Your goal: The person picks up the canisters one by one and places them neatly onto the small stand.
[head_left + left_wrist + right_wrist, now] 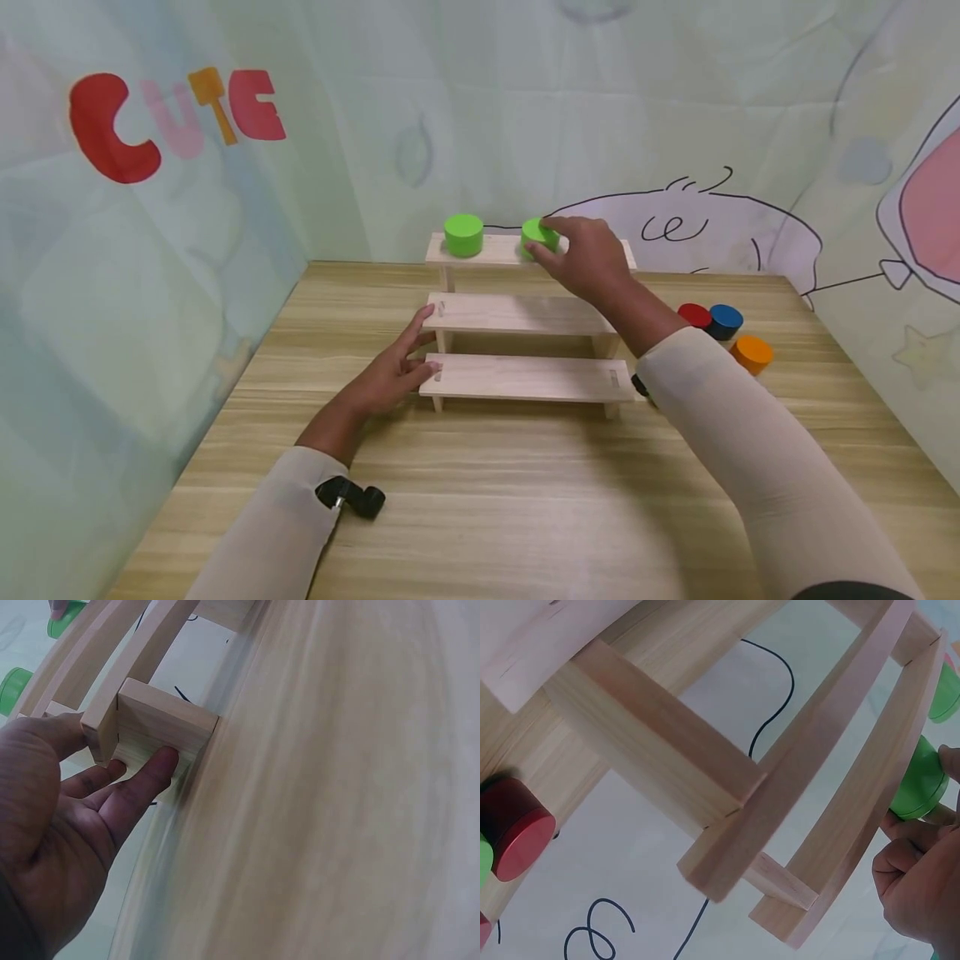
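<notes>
A three-tier wooden step stand (525,379) stands on the table. On its top tier, at the left, sits a green cylinder block (463,235). My right hand (592,254) pinches a second green cylinder block (537,237) between thumb and fingers, to the right of the first. In the right wrist view this block (921,780) appears at the top tier's edge, partly behind the fingers. My left hand (390,371) rests against the stand's left end, its fingers fairly straight. The left wrist view shows fingertips (166,759) touching the lowest tier's side support (161,712).
Right of the stand, a red block (694,315), a blue block (725,321) and an orange block (752,354) stand close together on the wooden table (510,500). My right forearm passes in front of the stand's right side. A printed cloth backdrop (480,108) hangs behind the table.
</notes>
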Demonstrator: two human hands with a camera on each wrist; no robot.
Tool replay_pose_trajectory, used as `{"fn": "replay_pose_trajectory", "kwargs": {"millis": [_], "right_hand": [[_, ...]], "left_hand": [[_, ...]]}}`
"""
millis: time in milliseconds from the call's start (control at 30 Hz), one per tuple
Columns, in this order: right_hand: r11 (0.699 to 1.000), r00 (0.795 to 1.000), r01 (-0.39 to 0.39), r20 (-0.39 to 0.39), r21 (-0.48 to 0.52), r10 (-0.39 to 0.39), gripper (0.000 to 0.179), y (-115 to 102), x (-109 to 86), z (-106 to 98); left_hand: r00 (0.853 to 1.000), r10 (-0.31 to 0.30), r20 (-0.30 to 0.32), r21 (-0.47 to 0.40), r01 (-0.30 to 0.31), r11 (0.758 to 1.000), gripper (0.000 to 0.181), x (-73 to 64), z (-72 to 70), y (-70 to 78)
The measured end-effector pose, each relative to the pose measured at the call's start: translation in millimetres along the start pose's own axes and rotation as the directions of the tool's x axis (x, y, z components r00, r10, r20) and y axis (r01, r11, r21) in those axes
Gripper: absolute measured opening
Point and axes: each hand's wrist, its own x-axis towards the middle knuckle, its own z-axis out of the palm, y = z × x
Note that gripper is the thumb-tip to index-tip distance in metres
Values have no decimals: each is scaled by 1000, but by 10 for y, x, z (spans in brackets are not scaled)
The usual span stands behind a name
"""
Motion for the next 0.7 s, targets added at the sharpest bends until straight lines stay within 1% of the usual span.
{"fn": "replay_pose_trajectory", "kwargs": {"millis": [367,467,600,700], "right_hand": [[1000,1000,9,-10,3,-8,58,3,5,13],[1000,1000,4,-18,5,-4,62,10,1,21],[1000,999,-23,-25,8,23,69,27,-11,28],[1000,998,-26,-54,15,27,71,41,-25,20]], "left_hand": [[1000,13,-1,10,-13,1000,91,13,6,-24],[1000,12,-4,15,-12,1000,91,10,6,-29],[1000,8,-4,15,-8,1000,92,8,9,-20],[1000,2,-4,11,-2,1000,92,4,10,-12]]}}
